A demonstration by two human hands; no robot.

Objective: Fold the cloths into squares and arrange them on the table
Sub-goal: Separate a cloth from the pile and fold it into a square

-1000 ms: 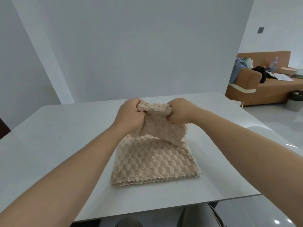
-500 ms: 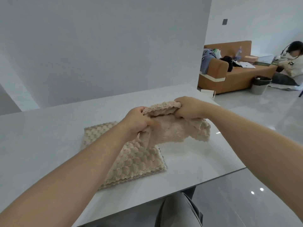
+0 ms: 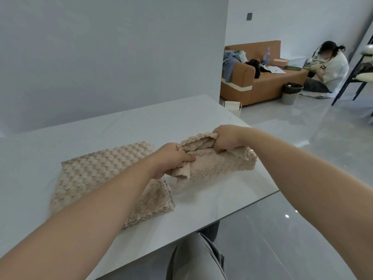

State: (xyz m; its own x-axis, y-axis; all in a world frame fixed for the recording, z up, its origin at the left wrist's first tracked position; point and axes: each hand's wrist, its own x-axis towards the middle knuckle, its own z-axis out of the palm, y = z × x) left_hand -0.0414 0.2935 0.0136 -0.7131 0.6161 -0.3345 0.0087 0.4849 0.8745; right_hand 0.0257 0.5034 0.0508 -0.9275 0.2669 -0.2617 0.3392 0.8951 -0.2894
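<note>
**Findings.** The loose cloth [image 3: 222,164] was bunched and not yet squared. It rested on the table [image 3: 141,122] close to the table's right-hand edge.

**Hands.**
- The left hand [image 3: 173,158] gripped the cloth's nearer end, with fingers curled into the fabric.
- The right hand [image 3: 227,139] gripped a gathered fold at the farther end, with fingers likewise curled.
- Both hands held this one cloth and nothing else.

**Governing relation.**
- The cloth's long axis ran roughly from 8 o'clock to 2 o'clock across the view, with one hand at each end of its upper edge.
- The bulk of the fabric lay at 3 o'clock from the left hand and at 5 o'clock from the right hand.
- The left hand was the nearer to the stack of folded cloths [image 3: 96,172], which lay at 9 o'clock from that hand and partly under the left forearm.
- Whether the loose cloth's lower end touched the stack could not be determined.

**Assessment.** The cloth appeared to need drawing taut along its axis and then laying flat. The table edge at 4 o'clock was near, so trailing fabric might slip over it.
</note>
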